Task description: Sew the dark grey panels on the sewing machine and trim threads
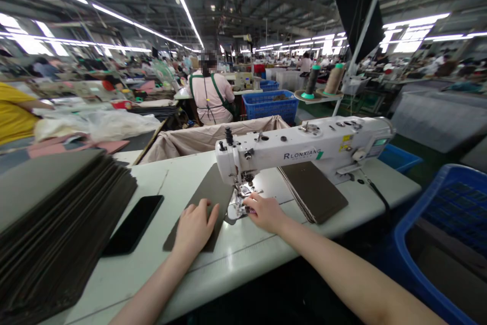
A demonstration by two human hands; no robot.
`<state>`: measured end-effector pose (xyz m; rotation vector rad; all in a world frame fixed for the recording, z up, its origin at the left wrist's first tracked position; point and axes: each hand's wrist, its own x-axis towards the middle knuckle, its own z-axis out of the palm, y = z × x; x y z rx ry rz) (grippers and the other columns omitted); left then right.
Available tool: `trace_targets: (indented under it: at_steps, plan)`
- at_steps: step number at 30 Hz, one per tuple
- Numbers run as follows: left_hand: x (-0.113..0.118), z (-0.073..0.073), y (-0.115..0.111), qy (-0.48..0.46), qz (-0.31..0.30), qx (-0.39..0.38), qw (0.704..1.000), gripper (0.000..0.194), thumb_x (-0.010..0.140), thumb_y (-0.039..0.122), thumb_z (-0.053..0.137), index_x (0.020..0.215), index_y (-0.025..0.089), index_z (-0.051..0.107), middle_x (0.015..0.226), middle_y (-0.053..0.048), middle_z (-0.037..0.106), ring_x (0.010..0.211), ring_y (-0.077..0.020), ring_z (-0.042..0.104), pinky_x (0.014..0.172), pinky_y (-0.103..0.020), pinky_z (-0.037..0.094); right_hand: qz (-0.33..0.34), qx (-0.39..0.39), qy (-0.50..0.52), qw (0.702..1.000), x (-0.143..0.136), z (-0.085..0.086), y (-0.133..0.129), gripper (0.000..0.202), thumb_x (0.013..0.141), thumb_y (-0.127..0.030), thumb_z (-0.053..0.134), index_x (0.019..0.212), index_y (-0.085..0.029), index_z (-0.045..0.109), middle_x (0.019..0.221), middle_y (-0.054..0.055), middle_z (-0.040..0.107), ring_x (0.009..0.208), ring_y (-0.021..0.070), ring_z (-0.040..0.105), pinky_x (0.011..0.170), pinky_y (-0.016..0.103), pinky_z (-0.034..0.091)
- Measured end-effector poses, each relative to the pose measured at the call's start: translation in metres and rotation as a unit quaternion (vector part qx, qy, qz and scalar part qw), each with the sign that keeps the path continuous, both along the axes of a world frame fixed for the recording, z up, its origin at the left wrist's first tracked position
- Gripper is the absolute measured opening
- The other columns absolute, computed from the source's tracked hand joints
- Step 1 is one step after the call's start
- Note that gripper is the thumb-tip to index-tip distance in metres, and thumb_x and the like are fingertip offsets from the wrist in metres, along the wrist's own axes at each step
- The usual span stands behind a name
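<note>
The left hand (193,226) lies over a dark grey-brown panel (208,188) on the pale counter (247,259), its grip loose, with fingers slightly bent and thumb held apart; it presses on the panel's surface rather than closing around it, and covers part of its middle. The panel lies left of the needle area of a white sewing machine (270,155), whose head hides part of the panel's upper right edge. The right hand (266,213) is at the presser foot (243,192), thumb and fingertips bent close together; its own fingers and the bright metal parts obscure that grip, so I cannot tell whether it pinches anything. A small purplish spot by the fingertips is too small to identify. Behind the right hand, a stack of brown panels (317,190) runs partly out of sight beneath the machine arm. A dark phone (135,223) lies between the left hand and a tall pile of similar pieces (57,188), which the left border cuts off. At right, a blue basket (399,228) is cropped too, its contents dim. The distant rows of workers are blurred.
</note>
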<state>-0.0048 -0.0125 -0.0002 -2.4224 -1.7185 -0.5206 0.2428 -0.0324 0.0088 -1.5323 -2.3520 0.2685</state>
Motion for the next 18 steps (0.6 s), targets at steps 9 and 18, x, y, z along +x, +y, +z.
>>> trace_targets:
  at_steps: [9, 18]
  plan:
    - [-0.057, -0.025, -0.068, 0.085, 0.045, -0.064, 0.993, 0.052, 0.09, 0.017, 0.034, 0.14, 0.009, 0.046, 0.144, -0.022, 0.045, 0.132, -0.0417, 0.043, 0.097, -0.059, 0.044, 0.01, -0.005, 0.11, 0.994, 0.016, 0.009, -0.004, 0.026, 0.092, -0.027, 0.054, 0.117, -0.028, 0.06, 0.117, -0.001, 0.061, 0.101, 0.0169, 0.06, 0.08, 0.025, 0.042]
    - [-0.056, -0.017, -0.106, 0.03, -0.113, -0.125, 0.985, 0.06, 0.091, 0.012, 0.032, 0.148, 0.031, 0.027, 0.158, -0.002, 0.028, 0.146, -0.0235, 0.02, 0.116, -0.056, 0.023, -0.074, -0.084, 0.254, 0.961, 0.051, 0.005, -0.121, 0.039, 0.102, -0.046, 0.03, 0.089, -0.019, 0.054, 0.076, -0.001, 0.06, 0.069, 0.0126, 0.056, 0.064, 0.022, 0.04]
